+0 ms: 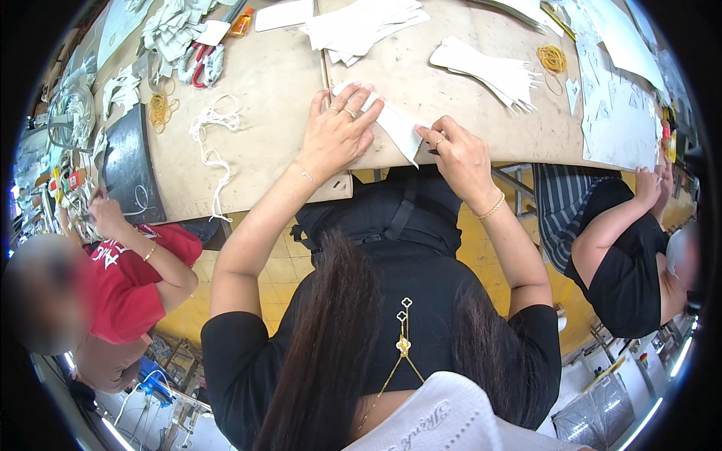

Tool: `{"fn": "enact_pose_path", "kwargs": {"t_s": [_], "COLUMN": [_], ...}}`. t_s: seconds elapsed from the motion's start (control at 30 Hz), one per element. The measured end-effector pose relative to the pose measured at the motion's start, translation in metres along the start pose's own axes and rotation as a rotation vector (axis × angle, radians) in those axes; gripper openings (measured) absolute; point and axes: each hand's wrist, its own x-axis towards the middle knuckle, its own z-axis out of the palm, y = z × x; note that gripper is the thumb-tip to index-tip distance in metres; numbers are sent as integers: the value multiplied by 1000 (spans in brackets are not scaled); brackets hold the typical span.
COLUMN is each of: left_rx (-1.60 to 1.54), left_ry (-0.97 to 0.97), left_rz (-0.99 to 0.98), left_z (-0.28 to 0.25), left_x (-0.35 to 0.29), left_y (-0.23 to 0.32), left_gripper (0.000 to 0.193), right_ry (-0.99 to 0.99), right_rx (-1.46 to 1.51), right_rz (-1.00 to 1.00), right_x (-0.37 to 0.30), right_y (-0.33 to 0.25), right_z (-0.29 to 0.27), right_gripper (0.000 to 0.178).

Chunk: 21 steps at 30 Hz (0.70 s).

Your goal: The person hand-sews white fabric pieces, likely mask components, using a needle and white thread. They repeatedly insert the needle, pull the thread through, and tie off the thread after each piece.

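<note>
A white flat piece, tapering to a point, lies at the front edge of the worktable, its tip over the edge. On its upper left part rests my left hand, palm down with the fingers stretched out. At its right edge is my right hand, thumb and fingers pinched together. Something small and dark shows beneath those fingers; its kind is hidden. Beyond the right hand lies a stack of white glove-shaped cut pieces. A larger pile of white pieces sits ahead of my left hand.
Yellowish rubber bands, white string, red-handled scissors and an orange bottle lie on the table. A black board is at left. One person in red works left, another in black right.
</note>
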Motion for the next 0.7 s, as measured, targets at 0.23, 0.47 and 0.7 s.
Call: {"fn": "enact_pose_path", "kwargs": {"t_s": [0.23, 0.47, 0.7], "left_rx": [16, 9, -67], "left_ry": [-50, -35, 10], "left_rz": [-11, -15, -98], "left_z": [-4, 0, -4], "left_x": [0, 0, 14], "left_y": [8, 12, 26], "left_gripper": [46, 45, 44], "right_ry": [-13, -25, -63], "right_rx": [-14, -11, -84], "right_rz": [-4, 11, -14], "right_x": [-2, -3, -1], "right_y": [9, 14, 10], "right_z": [-3, -4, -19], "right_gripper": [30, 30, 34]}}
